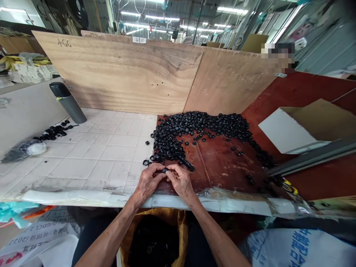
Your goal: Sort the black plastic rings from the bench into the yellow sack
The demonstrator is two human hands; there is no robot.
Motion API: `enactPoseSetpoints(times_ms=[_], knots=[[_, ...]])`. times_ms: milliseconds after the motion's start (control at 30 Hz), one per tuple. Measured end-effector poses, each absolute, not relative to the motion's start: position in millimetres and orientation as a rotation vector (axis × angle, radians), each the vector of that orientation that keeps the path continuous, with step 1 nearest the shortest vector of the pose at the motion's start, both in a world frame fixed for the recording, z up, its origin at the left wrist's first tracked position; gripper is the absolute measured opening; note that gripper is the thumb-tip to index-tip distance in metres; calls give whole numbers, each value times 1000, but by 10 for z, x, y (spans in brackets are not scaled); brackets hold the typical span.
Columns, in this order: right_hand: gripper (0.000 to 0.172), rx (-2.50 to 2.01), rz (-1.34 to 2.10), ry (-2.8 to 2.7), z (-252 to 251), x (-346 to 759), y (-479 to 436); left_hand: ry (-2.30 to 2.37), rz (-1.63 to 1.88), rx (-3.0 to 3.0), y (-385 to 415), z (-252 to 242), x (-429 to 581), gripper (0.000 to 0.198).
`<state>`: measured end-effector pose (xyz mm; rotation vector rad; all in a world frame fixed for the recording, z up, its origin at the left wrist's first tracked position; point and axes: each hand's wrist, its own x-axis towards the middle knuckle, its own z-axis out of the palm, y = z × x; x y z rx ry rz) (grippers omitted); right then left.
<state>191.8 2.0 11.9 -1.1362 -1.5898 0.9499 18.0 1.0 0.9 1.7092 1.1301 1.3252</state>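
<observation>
Close to the front edge of the table, my left hand and my right hand meet over a small black plastic part. Both hands are closed, with thumbs and fingers pinching it from either side. Its exact kind is too small to make out. Just beyond my fingers, a black rod-like piece lies by the edge of a large heap of small black ring-shaped parts. One loose black ring rests left of the heap, near my left hand.
A tall grey flask stands at the left, near loose black parts and a plastic bag. Wooden boards wall the back. At right are an open carton and a metal bar. Below hangs a yellow sack.
</observation>
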Motion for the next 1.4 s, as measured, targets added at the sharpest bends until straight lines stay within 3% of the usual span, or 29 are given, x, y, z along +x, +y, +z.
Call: enactPoseSetpoints(times_ms=[200, 300, 367, 433, 500, 567, 700, 867, 967, 1133, 1233, 1400], knots=[[24, -1298, 1380, -1141, 210, 1742, -417, 1057, 1285, 2050, -395, 154, 100, 22], [32, -1378, 1442, -1316, 267, 1835, -544, 1007, 1020, 2085, -672, 306, -33, 21], [29, -1442, 1073, -1598, 269, 1982, -466, 1085, 853, 2036, -730, 376, -120, 10], [14, -1468, 535, -1755, 227, 2138, -270, 1323, 867, 1960, -636, 379, -166, 10], [22, -1535, 190, -1844, 147, 2251, -31, 1609, 1014, 1895, -424, 320, -154, 11], [29, -1655, 41, -1941, 60, 2298, 164, 1773, 1088, 1895, -177, 233, -82, 15], [21, -1790, -36, -2004, -41, 2264, 291, 1796, 1039, 2001, 144, 100, 178, 23], [27, -1587, 14, -2020, -40, 2181, 252, 1878, 856, 2109, 210, 62, 417, 19], [20, -1453, 103, -2083, -53, 2158, 269, 1886, 823, 2136, 221, 49, 435, 13], [19, -1284, 337, -1925, -68, 2208, 301, 1672, 1033, 2059, 266, -23, 360, 8], [17, -1236, 585, -1697, -35, 2245, 305, 1485, 1209, 1703, 289, -49, 318, 3], [20, -1123, 830, -1562, 19, 2176, 270, 1140, 1215, 1246, 270, 11, 320, 32]])
